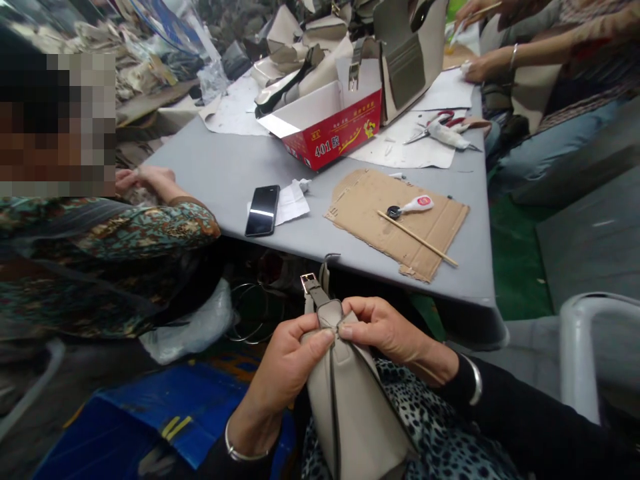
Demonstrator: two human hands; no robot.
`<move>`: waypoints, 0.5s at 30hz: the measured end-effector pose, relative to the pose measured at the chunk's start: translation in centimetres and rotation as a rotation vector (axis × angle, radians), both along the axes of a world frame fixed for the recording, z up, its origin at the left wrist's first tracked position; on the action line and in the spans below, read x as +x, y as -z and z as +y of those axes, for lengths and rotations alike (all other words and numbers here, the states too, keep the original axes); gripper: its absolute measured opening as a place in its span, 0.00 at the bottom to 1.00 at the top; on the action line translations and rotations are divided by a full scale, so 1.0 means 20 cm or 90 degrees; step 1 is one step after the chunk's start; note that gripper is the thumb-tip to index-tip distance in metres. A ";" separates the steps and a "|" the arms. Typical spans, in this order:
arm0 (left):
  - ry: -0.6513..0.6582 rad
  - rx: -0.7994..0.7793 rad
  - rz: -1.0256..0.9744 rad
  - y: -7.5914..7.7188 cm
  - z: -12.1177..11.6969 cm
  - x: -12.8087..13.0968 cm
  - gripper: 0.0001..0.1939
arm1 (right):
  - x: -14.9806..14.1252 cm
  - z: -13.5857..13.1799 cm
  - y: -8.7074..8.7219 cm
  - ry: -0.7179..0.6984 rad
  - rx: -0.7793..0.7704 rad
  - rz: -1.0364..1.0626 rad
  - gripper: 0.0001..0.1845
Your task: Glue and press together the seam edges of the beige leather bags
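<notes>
A beige handbag (345, 407) rests on my lap, its narrow side turned up toward me. My left hand (293, 357) pinches the bag's edge with thumb and fingers near the strap tab. From the other side, my right hand (383, 330) grips the same spot, its thumb close to my left thumb. Beyond my fingers a grey strap with a metal buckle (309, 283) sticks up from the bag. Whatever lies under my thumbs is hidden.
On the grey table (210, 180) lie a phone (263, 211), a cardboard sheet (370, 200) with a glue bottle (417, 204) and wooden stick (417, 237), a red box (333, 137), pliers (445, 133) and more bags (413, 67). Co-workers sit left and right. A blue crate (135, 413) stands below left.
</notes>
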State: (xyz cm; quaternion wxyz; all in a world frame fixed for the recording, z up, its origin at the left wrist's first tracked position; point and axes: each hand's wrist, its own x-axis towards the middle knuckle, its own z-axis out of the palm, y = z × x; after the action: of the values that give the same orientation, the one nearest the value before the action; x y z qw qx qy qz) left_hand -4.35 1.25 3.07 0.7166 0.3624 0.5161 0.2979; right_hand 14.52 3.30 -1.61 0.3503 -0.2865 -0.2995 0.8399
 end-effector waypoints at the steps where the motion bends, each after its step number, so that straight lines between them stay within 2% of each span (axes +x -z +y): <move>1: -0.005 0.001 0.012 0.00 0.00 0.00 0.20 | 0.00 0.00 -0.01 -0.003 0.010 -0.006 0.24; 9: 0.000 0.043 0.130 0.00 -0.02 0.00 0.22 | 0.01 -0.03 -0.04 0.002 0.082 -0.015 0.23; 15: -0.066 0.035 0.113 0.00 -0.02 0.04 0.21 | -0.01 -0.05 0.01 0.033 0.070 0.020 0.24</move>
State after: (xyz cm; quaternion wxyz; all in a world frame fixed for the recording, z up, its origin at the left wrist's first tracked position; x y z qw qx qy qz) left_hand -3.49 0.94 3.13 0.6418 0.3797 0.5870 0.3153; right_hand 14.30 2.35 -1.80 0.3917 -0.2615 -0.3323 0.8171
